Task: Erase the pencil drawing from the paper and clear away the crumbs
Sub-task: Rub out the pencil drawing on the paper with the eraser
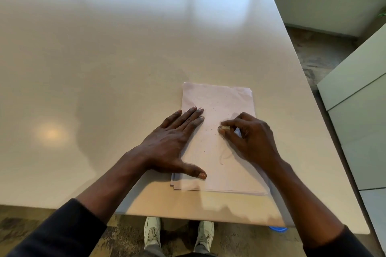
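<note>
A small stack of white paper (217, 98) lies near the front right of the table (104, 69). My left hand (171, 144) lies flat on the stack's left edge, fingers straight and thumb spread. My right hand (250, 137) pinches a small pale eraser (223, 127) and holds it down on the middle of the sheet. Faint pencil lines (225, 155) remain just below the eraser. Several dark eraser crumbs (217, 115) are scattered over the sheet between and above my hands.
The table's front edge runs just below the paper and its right edge is close to my right arm. White cabinets (359, 110) stand to the right. My shoes (152, 233) and a blue object (278, 229) show under the front edge.
</note>
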### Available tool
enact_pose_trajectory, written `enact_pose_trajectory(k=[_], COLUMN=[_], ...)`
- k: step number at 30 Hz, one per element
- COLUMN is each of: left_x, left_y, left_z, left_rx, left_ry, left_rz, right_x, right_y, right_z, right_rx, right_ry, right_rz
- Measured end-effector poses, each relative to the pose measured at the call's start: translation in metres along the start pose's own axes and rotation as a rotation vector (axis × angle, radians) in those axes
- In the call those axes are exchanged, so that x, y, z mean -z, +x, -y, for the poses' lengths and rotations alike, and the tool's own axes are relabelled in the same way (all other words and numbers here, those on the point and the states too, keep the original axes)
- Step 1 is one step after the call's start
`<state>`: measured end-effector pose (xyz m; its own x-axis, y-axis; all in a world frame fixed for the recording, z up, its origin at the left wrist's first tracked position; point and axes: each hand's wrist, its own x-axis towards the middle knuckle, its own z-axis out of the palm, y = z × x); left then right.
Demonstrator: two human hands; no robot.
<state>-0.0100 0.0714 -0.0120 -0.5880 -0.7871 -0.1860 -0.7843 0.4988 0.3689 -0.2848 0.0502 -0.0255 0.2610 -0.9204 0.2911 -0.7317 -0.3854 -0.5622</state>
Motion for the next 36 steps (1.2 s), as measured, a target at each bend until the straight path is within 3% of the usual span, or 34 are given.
enact_pose_trajectory(k=[7,17,27,36], left_x=[0.001,0.000,0.000,0.000], left_y=[-0.001,0.000,-0.001,0.000], left_z=[-0.002,0.000,0.000,0.001], left_rx=[0.004,0.002,-0.002,0.001], left_ry=[0.018,0.011,0.033,0.015], left_rz=[-0.013,0.003,0.001,0.006], right_x=[0.007,0.002,0.006,0.001], right_y=[0.020,-0.012,0.007,-0.020], right_z=[-0.017,0.001,-0.016,0.005], right_rx=[-0.117,0.095,-0.099,0.070], right_ry=[-0.028,0.108,0.033,0.114], right_rz=[-0.075,0.126,-0.075,0.093])
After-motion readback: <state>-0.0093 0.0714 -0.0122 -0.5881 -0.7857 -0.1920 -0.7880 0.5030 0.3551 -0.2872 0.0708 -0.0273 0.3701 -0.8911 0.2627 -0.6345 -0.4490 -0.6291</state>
